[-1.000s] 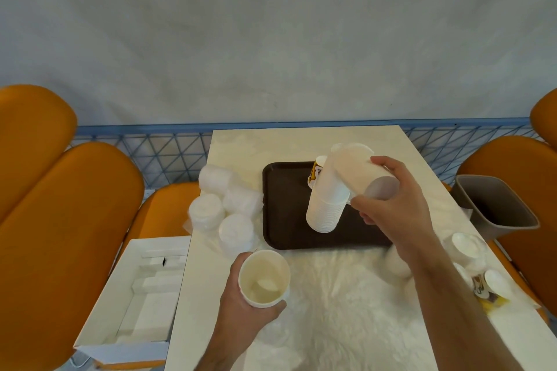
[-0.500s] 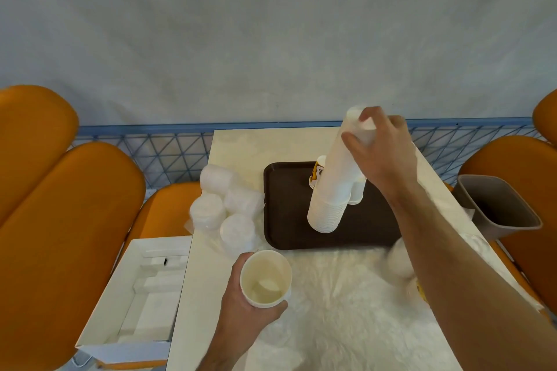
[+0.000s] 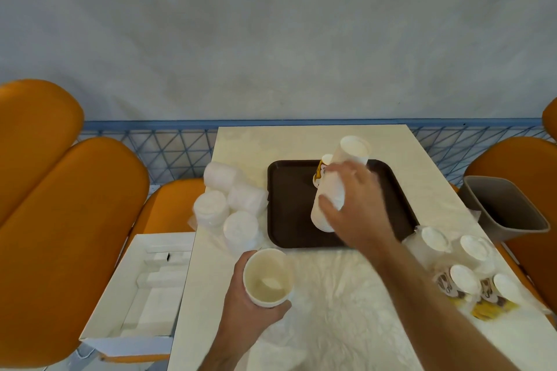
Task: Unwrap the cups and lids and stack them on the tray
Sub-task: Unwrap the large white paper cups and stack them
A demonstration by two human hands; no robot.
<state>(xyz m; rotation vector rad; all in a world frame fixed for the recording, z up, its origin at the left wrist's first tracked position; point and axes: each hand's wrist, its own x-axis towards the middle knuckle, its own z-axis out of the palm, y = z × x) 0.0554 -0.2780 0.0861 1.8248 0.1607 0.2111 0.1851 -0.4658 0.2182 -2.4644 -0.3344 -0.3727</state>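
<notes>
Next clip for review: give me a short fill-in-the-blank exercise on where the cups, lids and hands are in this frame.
1. The tall stack of white cups stands on the dark brown ____.
2. The single open cup is held by the ____ hand.
3. The wrapped bundles of lids lie to the ____ of the tray.
4. The grey bin stands off the table's ____ edge.

Missing words: tray; left; left; right

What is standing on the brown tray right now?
On the brown tray stands a tall stack of white cups, upside down and leaning. The right hand covers its lower part. A printed cup peeks out behind it; the stack and hand hide most of it.
</notes>
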